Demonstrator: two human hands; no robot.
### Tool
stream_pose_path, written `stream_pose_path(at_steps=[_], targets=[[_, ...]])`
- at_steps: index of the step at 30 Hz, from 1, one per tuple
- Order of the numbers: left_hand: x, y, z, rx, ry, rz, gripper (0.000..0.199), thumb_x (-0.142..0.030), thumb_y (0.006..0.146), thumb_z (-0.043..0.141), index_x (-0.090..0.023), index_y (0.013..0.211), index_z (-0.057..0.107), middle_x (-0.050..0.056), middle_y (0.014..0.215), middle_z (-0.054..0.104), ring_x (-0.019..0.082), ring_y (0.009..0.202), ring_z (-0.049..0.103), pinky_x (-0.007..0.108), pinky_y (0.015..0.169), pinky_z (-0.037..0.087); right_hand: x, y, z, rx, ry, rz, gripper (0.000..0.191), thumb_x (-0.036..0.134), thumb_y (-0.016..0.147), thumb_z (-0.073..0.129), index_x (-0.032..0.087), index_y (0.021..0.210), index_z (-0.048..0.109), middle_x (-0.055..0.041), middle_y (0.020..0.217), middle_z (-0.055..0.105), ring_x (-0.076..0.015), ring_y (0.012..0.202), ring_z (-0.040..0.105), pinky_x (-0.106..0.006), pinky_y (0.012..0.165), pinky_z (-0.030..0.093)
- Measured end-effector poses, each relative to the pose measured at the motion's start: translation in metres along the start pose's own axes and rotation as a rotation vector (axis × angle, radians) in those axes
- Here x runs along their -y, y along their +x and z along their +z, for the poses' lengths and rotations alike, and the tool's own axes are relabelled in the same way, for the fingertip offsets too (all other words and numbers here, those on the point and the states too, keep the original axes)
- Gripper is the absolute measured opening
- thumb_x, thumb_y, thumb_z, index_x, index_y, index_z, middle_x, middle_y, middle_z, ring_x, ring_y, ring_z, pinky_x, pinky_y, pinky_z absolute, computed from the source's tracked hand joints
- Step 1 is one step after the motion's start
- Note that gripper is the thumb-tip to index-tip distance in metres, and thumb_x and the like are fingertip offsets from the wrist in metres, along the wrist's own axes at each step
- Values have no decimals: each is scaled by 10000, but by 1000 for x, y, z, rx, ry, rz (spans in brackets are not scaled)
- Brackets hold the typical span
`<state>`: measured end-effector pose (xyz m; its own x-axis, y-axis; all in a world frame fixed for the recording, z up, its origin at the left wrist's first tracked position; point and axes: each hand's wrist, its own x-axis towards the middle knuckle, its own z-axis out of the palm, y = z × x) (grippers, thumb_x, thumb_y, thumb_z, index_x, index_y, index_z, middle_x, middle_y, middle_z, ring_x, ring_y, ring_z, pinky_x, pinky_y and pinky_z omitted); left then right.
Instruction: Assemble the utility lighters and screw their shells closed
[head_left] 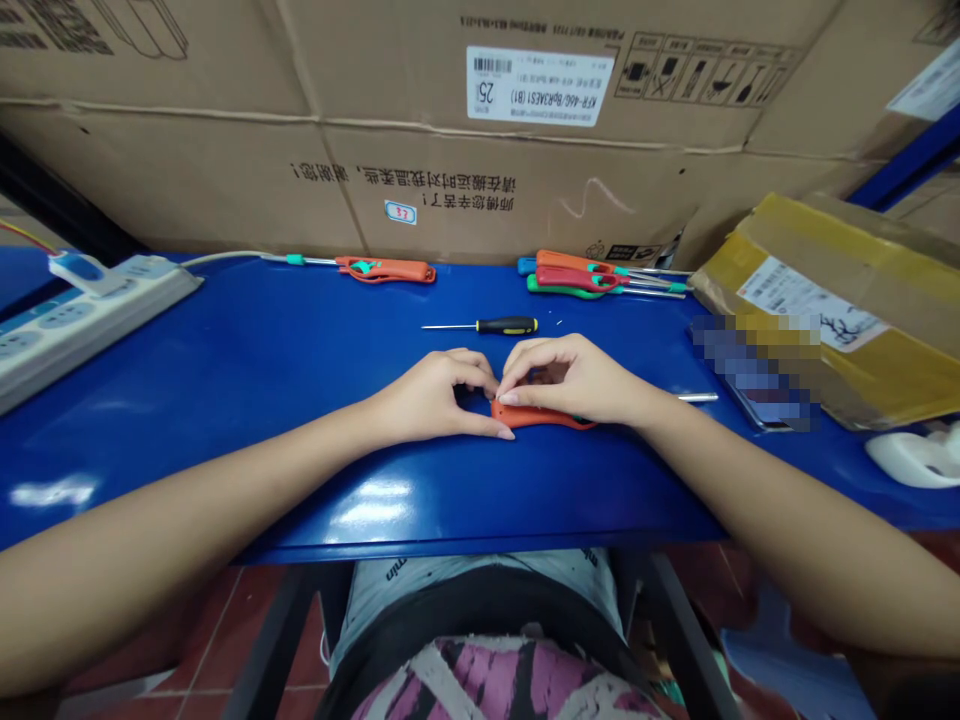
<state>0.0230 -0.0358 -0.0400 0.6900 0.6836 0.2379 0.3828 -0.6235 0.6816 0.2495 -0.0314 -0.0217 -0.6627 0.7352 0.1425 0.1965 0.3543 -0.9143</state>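
Observation:
An orange long-nosed gas lighter (pixel 540 415) lies on the blue table in front of me, its metal tube pointing right. My left hand (pixel 439 398) grips its left end, thumb along the near edge and fingers on the far side. Above that same end, my right hand (pixel 574 380) is closed in a pinch, with its palm over the lighter's middle. Anything between those right fingertips is too small or hidden to name. Just beyond my hands lies a black and yellow screwdriver (pixel 508 326), its shaft pointing left.
Another orange lighter (pixel 390 270) lies at the back, left of several stacked lighters (pixel 574 275). A white power strip (pixel 82 320) is on the left. A taped cardboard box (pixel 810 310), a phone (pixel 750 375) and a white object (pixel 911 458) are on the right. Large cardboard (pixel 247 180) stands behind.

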Motion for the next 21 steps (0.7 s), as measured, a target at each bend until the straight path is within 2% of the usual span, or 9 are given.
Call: stream_pose_path(at_steps=[5, 9, 15, 21], targets=[[0, 1, 0, 3, 11, 12, 324, -481, 748, 851, -185, 848, 767, 29, 902, 702, 181, 863, 646, 298, 836, 495, 2, -1, 1, 21, -30, 54, 153, 295, 819, 741, 179, 897, 804, -46, 926, 802, -186, 850, 734, -322, 825, 573], [1, 0, -1, 17, 11, 47, 319, -444, 748, 858, -190, 922, 774, 31, 939, 717, 190, 905, 653, 303, 853, 491, 3, -2, 1, 27, -48, 62, 140, 286, 834, 724, 179, 892, 795, -40, 916, 801, -179, 839, 734, -305, 814, 569], [2, 0, -3, 38, -40, 57, 299, -384, 750, 861, -211, 985, 792, 37, 1017, 738, 203, 969, 676, 328, 944, 502, 3, -3, -1, 73, -201, -68, 92, 224, 875, 698, 179, 883, 777, -39, 920, 770, -163, 844, 712, -291, 818, 548], [2, 0, -1, 33, -82, 34, 313, -389, 737, 872, -210, 984, 804, 42, 1013, 728, 205, 968, 686, 328, 950, 519, 8, -5, -3, 132, -345, -204, 157, 153, 921, 634, 193, 903, 785, -45, 922, 747, -153, 856, 702, -278, 834, 535]])
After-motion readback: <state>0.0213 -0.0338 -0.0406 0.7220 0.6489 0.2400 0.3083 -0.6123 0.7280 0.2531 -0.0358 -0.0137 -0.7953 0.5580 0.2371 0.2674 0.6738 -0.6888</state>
